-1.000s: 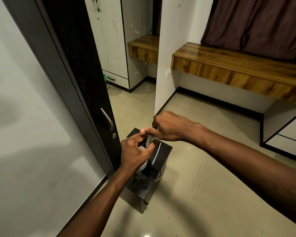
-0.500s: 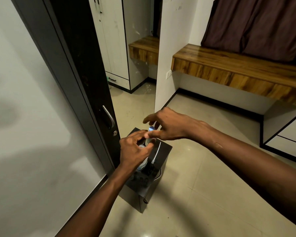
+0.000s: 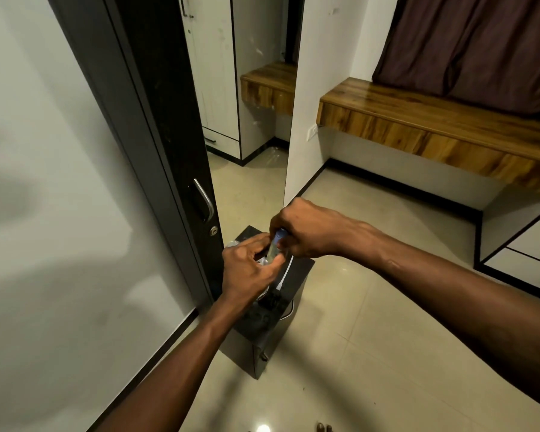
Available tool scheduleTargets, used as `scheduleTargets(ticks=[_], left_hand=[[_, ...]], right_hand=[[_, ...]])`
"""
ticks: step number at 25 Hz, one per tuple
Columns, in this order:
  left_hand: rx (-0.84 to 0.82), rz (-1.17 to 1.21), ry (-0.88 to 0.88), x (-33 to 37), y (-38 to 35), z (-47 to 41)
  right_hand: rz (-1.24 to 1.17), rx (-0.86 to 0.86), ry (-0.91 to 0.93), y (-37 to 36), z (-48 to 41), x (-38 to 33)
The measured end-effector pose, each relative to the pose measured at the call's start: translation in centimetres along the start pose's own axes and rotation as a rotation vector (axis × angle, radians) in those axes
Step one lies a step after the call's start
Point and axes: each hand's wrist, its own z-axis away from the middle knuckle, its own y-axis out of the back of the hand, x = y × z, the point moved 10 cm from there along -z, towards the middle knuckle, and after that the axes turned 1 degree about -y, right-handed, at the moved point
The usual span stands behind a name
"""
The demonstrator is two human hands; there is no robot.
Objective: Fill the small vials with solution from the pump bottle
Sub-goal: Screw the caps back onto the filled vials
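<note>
Both hands met at frame centre, above a small dark cabinet [image 3: 296,275] standing on the tiled floor [image 3: 371,322] beside a dark door [image 3: 169,135] with a metal handle [image 3: 204,199].

Left hand [image 3: 250,269], reaching in from lower left, was closed around the lower body of a small clear vial [image 3: 273,252]. Right hand [image 3: 306,232], coming from the right, had its fingertips pinched on the vial's blue cap [image 3: 280,236]. Both grips looked firm and neither hand was free.

Key relation: the vial's long axis ran tilted, base down-left inside the left fist, cap end up-right toward the right hand. The cap sat directly at the right fingertips, so the right hand was the nearer one to the working end; the left served only as the holder. Judgement: the step in hand was a twist of the cap, and that turn would run about this tilted axis. Whether it was being tightened or loosened could not be told.

Pump bottle: not clearly seen. Pale shapes showed under the left hand on the cabinet top, along with a white strip [image 3: 286,272], but they were too hidden to name. Whether the vial held liquid could not be judged.

Writing: none readable on vial, cap or cabinet. No brand or label visible.

Upper right of frame: a wooden shelf [image 3: 434,126] under a dark curtain [image 3: 465,48], well apart from the work.
</note>
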Motion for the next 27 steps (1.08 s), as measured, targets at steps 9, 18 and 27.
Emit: scheduleTargets(ticks=[9,18,27], left_hand=[[0.016,-0.036,0.101,-4.5,-0.3,3.3],[-0.105,-0.147,0.331,-16.1,-6.7,14.0],[0.052,-0.186,0.71,-29.3,-10.5,21.3]], right_hand=[[-0.075,0.015,0.007,-4.9,-1.1,0.0],[-0.385,-0.075,-0.237,-23.8,-1.9,3.9],[-0.483,0.071,-0.324,-35.4,-4.7,7.4]])
